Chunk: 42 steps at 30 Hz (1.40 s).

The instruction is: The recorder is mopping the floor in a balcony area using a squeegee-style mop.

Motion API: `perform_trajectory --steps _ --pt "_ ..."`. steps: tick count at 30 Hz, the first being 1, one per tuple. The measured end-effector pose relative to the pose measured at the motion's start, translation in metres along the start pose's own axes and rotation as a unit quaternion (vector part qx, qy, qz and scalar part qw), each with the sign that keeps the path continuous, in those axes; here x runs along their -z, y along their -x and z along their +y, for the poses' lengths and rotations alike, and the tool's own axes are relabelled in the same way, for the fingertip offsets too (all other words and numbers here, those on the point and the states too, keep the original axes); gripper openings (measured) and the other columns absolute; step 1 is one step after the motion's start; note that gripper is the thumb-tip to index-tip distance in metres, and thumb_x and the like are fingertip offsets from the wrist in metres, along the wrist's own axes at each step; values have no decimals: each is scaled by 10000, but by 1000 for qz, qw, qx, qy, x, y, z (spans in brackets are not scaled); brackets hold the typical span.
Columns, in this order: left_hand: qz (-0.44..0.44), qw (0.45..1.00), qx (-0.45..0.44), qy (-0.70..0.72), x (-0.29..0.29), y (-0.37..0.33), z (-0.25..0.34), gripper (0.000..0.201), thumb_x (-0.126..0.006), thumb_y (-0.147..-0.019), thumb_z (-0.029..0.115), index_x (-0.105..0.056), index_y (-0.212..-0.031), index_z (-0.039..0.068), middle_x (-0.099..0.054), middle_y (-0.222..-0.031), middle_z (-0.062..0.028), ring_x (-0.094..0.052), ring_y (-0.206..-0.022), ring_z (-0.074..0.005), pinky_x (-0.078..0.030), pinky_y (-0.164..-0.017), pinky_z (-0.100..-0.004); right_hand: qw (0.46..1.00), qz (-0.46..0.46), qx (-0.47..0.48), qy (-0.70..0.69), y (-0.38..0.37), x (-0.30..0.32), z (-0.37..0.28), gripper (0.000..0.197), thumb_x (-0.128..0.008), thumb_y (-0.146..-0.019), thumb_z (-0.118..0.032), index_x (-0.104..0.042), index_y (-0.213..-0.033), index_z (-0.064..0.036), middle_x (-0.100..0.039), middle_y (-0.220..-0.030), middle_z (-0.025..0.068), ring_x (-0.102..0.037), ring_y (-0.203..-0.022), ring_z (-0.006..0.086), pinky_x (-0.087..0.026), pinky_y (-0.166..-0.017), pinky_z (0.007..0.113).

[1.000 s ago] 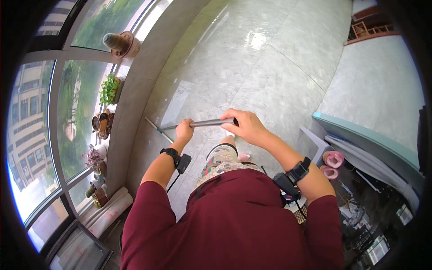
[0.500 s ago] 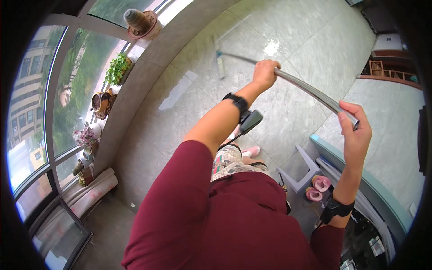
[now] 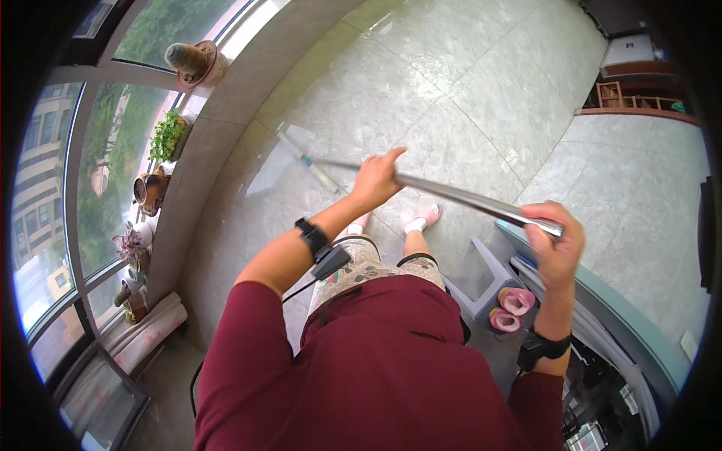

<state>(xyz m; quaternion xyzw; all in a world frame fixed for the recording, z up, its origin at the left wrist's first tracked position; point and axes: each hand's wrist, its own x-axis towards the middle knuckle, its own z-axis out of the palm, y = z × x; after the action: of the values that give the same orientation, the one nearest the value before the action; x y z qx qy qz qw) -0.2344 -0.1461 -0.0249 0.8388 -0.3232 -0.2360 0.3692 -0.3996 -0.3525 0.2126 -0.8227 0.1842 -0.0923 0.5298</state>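
Note:
A long-handled mop (image 3: 462, 198) with a silver metal pole slants across in front of me. Its narrow pale head (image 3: 323, 177), with a blue-green joint, rests on the wet-looking tiled floor to the left. My left hand (image 3: 376, 182) is closed round the middle of the pole, thumb pointing away along it. Up at the pole's end, my right hand (image 3: 556, 244) grips the tip, with the fingers wrapped behind it. Both arms are held out in front of my body, the right one bent. The mop head is a little blurred.
Along the windowsill at left stand a potted cactus (image 3: 197, 63), a leafy green plant (image 3: 168, 137) and other pots. A rolled pale sheet (image 3: 147, 327) lies below them. Pink slippers (image 3: 517, 301) sit by a grey shelf (image 3: 489, 282), beside a teal-edged panel (image 3: 602, 297) at right.
The mop head has swept left and nearer to me across the floor. Both hands have moved left and lower, still gripping the pole, and my feet show more fully.

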Motion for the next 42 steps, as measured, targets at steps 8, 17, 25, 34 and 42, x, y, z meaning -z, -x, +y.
perform_trajectory --steps 8,17,25,34,42 --pt "-152 982 76 -77 -78 40 -34 324 -703 -751 202 -625 -1064 169 -670 -776 -106 -642 -798 -319 -485 -707 -450 990 -114 -79 -41 -3 21 81 162 -637 -812 -52 -661 -966 -7 -636 -788 12 -513 -656 53 -394 -575 209" --pt "-133 988 -71 17 -178 -110 142 221 -677 -798 177 -639 -1016 158 -670 -819 -115 -632 -827 -329 -480 -708 -438 994 66 -65 50 12 206 72 135 -602 -828 -15 -648 -949 23 -625 -806 30 -538 -717 64 -413 -623 199" --pt "-9 988 -148 -33 -241 -213 169 129 -664 -818 214 -666 -909 123 -672 -868 -97 -615 -911 -311 -477 -767 -426 958 29 96 269 36 206 82 214 -622 -757 18 -646 -969 22 -613 -752 75 -538 -590 128 -425 -548 254" --pt "-27 975 -215 -43 -214 -201 209 232 -654 -741 85 -631 -964 146 -658 -830 -79 -596 -896 -282 -400 -893 -433 968 209 -69 117 51 261 93 229 -602 -773 -30 -655 -989 25 -622 -799 36 -536 -670 85 -419 -615 210" --pt "-115 986 2 -125 -101 -123 1 200 -680 -698 123 -666 -897 141 -652 -744 -114 -612 -784 -333 -466 -725 -450 983 -62 -158 -68 -54 103 136 252 -665 -816 -138 -678 -1038 -20 -685 -872 56 -597 -745 77 -466 -646 235"
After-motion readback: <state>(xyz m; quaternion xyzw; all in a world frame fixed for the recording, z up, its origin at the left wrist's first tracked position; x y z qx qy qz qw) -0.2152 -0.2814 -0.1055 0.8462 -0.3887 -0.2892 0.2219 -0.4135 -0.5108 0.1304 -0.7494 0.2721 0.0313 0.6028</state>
